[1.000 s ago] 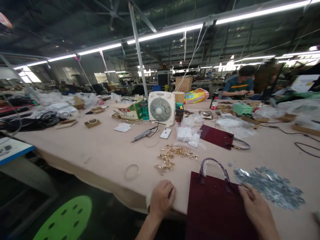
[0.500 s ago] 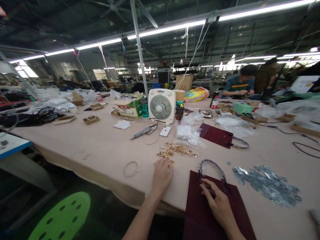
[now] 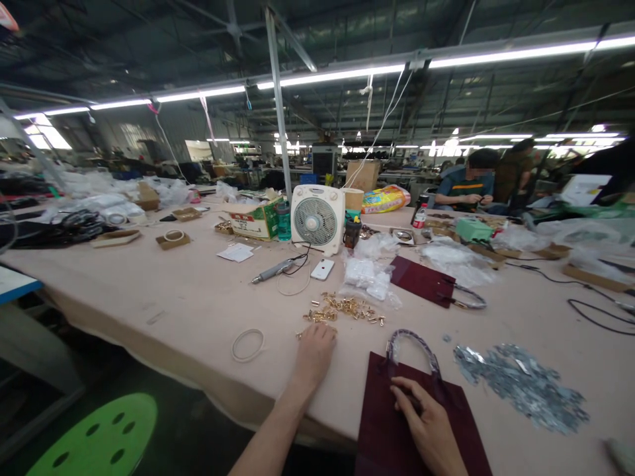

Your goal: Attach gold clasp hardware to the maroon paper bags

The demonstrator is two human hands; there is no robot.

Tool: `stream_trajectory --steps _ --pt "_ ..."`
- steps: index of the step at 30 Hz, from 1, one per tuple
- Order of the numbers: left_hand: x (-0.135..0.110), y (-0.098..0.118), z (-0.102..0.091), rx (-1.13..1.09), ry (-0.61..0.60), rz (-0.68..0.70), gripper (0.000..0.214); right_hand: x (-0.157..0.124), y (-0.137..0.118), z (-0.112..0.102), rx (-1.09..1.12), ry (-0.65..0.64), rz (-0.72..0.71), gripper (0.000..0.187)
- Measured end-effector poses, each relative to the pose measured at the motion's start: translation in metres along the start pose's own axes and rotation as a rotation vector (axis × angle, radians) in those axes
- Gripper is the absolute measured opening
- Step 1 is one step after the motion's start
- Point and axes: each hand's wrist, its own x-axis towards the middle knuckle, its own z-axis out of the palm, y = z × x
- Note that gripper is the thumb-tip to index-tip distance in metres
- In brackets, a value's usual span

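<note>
My left hand [image 3: 315, 354] reaches palm down to the near edge of a pile of gold-coloured metal fittings [image 3: 347, 306]. Its fingers are a little apart and touch the closest pieces; the fingertips are partly hidden. My right hand [image 3: 427, 420] rests over a dark maroon bag [image 3: 380, 403] lying flat at the table's front edge. The fingers of that hand curl towards the thumb, and whatever is between them is too dark to make out. A braided handle [image 3: 414, 336], partly wrapped in clear plastic, arches from the bag's far end.
Flat silvery metal pieces [image 3: 526, 383] lie at right. Beyond the fittings are a second maroon bag [image 3: 421, 281], plastic packets [image 3: 367, 277], a phone [image 3: 322, 269], a grey electric screwdriver [image 3: 272, 271] and a fan [image 3: 317, 221]. A white ring [image 3: 248, 345] lies left; a green stool [image 3: 99, 439] stands below.
The view has tilted up and turned slightly right, so the table's things appear lower and further left. My left hand stays at the fittings, and my right hand stays over the bag.
</note>
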Motion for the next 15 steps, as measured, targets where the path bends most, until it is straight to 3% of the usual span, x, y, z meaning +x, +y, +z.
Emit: stream_trajectory --steps 6,15 --pt "0.003 0.002 -0.002 0.018 0.033 -0.084 0.013 0.001 0.000 -0.002 -0.024 -0.020 -0.026 0.041" --pt "0.010 0.000 0.003 0.037 0.043 -0.091 0.007 0.002 0.002 -0.003 -0.026 -0.023 -0.009 0.038"
